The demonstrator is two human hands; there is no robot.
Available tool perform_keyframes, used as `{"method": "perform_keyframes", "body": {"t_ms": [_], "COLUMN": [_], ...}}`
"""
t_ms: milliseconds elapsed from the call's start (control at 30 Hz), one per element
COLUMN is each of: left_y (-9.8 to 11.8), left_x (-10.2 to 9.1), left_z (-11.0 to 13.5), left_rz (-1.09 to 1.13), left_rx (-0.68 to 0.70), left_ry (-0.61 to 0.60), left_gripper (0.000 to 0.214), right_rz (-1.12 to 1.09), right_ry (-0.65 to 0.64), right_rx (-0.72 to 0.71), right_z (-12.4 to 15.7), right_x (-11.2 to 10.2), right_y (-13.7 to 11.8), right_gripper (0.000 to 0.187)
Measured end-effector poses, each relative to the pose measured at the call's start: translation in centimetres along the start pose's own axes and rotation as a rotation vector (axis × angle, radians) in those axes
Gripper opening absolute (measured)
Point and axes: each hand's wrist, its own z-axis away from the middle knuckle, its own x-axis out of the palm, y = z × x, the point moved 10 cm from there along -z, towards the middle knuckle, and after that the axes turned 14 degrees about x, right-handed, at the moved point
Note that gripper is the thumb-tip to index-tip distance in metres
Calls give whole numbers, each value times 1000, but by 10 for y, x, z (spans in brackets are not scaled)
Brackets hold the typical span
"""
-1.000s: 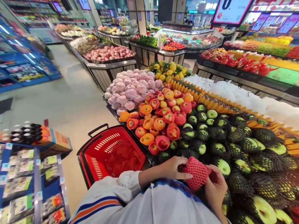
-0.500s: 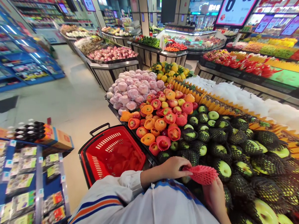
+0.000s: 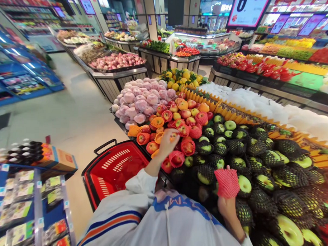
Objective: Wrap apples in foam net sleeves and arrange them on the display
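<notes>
At the near edge of the fruit stand, left hand (image 3: 166, 141) is stretched out to 12 o'clock over the red apple pile (image 3: 186, 113), fingers curved down onto an orange-netted apple (image 3: 175, 136). It's touching, but I can't tell if the grip is actually closed. A red-netted apple (image 3: 176, 157) sits just at 5 o'clock of that hand. Right hand (image 3: 225, 207) is low and close to the body, fingers pinched on a red foam net sleeve (image 3: 228, 182). The sleeve is held upright above the green apples in black nets (image 3: 205, 174) and looks empty and flattened. Those green apples fill the stand from 1 to 4 o'clock of the right hand. A red shopping basket (image 3: 114, 168) is on the floor at 8 o'clock of the left hand, up against the stand edge, handle (image 3: 105, 146) on its far side. Pink-wrapped fruit (image 3: 138, 100) is piled at 11 o'clock beyond the red apples, with yellow citrus (image 3: 181, 77) behind them at 12. White and orange-striped sleeve (image 3: 140, 183) covers the left forearm.
</notes>
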Motion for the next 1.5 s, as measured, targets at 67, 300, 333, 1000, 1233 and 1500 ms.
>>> {"method": "perform_keyframes", "body": {"t_ms": [67, 300, 333, 1000, 1233, 1500], "left_y": [-60, -185, -193, -129, -62, -53], "left_x": [-28, -42, -39, -74, -15, 25], "left_z": [-24, -44, -42, -14, 29, 42], "left_rz": [-238, -405, -415, -436, -155, -314], "left_rx": [-181, -469, -487, -340, -156, -147], "left_ry": [76, -3, -21, 237, -193, -337], "left_gripper": [32, 95, 97, 59, 58, 74], "right_rz": [125, 367, 372, 415, 435, 411], "right_ry": [17, 114, 118, 100, 107, 115], "right_rx": [-64, -124, -126, -81, -101, -103], "right_z": [6, 19, 20, 21, 22, 24], "right_x": [12, 34, 34, 32, 32, 32], "right_y": [2, 15, 16, 17, 16, 21], "right_gripper": [66, 79, 78, 50, 46, 41]}}
